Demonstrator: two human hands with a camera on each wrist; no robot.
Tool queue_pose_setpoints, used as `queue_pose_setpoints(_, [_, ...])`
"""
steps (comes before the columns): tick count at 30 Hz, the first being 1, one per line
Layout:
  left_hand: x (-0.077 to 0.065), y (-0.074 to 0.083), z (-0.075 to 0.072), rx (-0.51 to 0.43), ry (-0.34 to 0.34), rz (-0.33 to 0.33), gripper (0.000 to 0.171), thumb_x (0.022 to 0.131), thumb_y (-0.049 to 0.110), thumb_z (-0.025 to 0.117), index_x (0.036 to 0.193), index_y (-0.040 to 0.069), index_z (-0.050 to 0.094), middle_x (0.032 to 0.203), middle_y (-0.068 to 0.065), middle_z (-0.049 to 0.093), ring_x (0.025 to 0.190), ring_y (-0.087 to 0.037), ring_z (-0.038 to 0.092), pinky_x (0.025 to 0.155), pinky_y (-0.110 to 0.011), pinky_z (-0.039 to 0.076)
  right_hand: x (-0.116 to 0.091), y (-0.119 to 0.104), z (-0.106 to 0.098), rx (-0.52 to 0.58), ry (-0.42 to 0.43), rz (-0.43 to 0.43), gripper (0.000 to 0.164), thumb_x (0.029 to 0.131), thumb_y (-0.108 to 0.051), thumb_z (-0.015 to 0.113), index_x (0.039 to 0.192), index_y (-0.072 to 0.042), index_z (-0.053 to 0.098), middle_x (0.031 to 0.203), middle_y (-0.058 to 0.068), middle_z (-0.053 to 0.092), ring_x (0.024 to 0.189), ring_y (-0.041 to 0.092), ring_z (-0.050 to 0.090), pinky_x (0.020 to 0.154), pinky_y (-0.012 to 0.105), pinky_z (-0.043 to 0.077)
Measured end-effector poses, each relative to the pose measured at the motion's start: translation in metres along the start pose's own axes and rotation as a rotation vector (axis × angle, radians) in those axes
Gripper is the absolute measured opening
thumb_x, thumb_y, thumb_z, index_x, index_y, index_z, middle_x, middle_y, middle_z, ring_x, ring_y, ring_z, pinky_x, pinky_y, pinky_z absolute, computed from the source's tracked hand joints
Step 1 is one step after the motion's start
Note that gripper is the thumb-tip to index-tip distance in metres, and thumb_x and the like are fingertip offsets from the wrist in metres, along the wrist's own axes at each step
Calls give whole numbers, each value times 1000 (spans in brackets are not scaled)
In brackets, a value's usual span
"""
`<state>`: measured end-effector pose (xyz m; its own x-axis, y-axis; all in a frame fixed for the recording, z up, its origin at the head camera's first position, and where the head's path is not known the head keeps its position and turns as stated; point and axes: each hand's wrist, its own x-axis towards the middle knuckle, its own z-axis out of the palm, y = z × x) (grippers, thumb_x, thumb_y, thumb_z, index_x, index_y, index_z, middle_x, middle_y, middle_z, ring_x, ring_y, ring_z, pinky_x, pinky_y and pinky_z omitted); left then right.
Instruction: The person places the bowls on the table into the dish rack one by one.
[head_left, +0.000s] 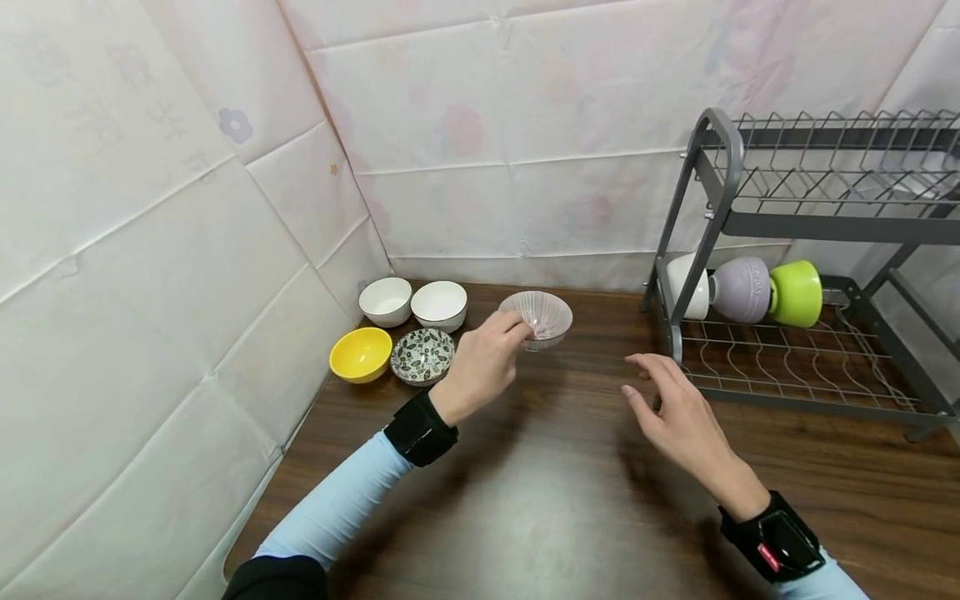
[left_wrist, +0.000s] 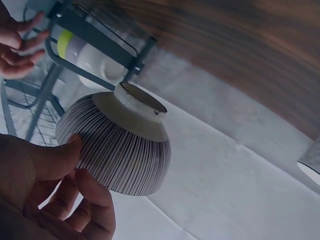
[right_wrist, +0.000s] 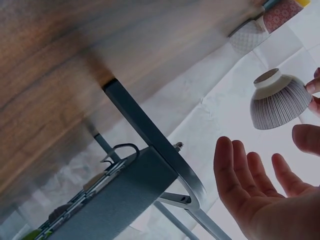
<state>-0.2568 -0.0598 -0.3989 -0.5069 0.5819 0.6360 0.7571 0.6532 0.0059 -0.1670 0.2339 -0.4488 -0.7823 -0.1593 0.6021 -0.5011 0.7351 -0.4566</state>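
Note:
A striped bowl [head_left: 546, 314], pale with thin dark lines outside, hangs over the table with its mouth up. My left hand [head_left: 483, 354] pinches its rim between thumb and fingers. In the left wrist view the striped bowl [left_wrist: 122, 145] shows its plain foot ring. My right hand [head_left: 678, 417] is held over the table between that bowl and the dish rack, fingers spread and holding nothing. In the right wrist view the right hand [right_wrist: 270, 195] has its fingers apart, a gap away from the striped bowl [right_wrist: 280, 100].
Two white bowls [head_left: 439, 305], a yellow bowl [head_left: 361, 355] and a leaf-patterned bowl [head_left: 422, 357] stand at the back left corner. On the right, a grey two-tier dish rack [head_left: 723, 221] holds a white bowl [head_left: 687, 285], a lilac bowl [head_left: 741, 289] and a green bowl [head_left: 797, 293] on edge below.

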Motion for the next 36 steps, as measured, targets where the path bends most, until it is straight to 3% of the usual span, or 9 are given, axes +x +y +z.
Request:
queue_pose_setpoints(3, [1,9,2,-10,-18,33,23,86,-5,76,103,10,74,104,-1,65,101,-19,64,67,-33,58,2,0,-1,7,22,-15,43,94,-4,76,135,-8,64,131,6,62,95,11,58,67,16,42])
queue_pose_setpoints(10, [0,27,10,-53,-32,120,27,88,-9,69,103,13,74,104,1,65,100,-17,63,69,-30,58,5,0,-2,1,49,-44,43,92,-4,78,133,-6,65,134,7,61,101,15,61,66,22,47])
queue_pose_setpoints(15, [-3,38,13,-91,-33,154,26,88,-8,70,103,13,75,104,1,65,101,-17,63,69,-30,59,4,-1,-2,-12,47,-61,46,90,-6,81,133,-6,65,133,7,62,100,14,61,68,18,44])
queue_pose_setpoints(24, [-6,51,14,-112,-45,205,26,89,-7,70,104,13,76,104,2,66,96,-16,63,68,-28,57,2,1,-2,-24,20,-106,48,87,-9,85,131,-6,67,136,10,62,75,8,53,64,18,42])
queue_pose_setpoints(31, [-5,56,16,-105,-53,247,28,90,-8,67,105,14,76,105,2,65,94,-15,62,69,-26,56,0,2,-2,-14,-11,-138,47,84,-7,87,128,-6,68,134,12,62,109,26,66,77,39,53])
queue_pose_setpoints(36, [-3,58,19,-112,-55,264,28,90,-8,67,105,14,76,105,3,65,95,-15,62,71,-25,55,-2,5,-2,-22,-16,-166,43,83,-5,86,123,-6,70,130,12,63,108,26,66,79,42,54])
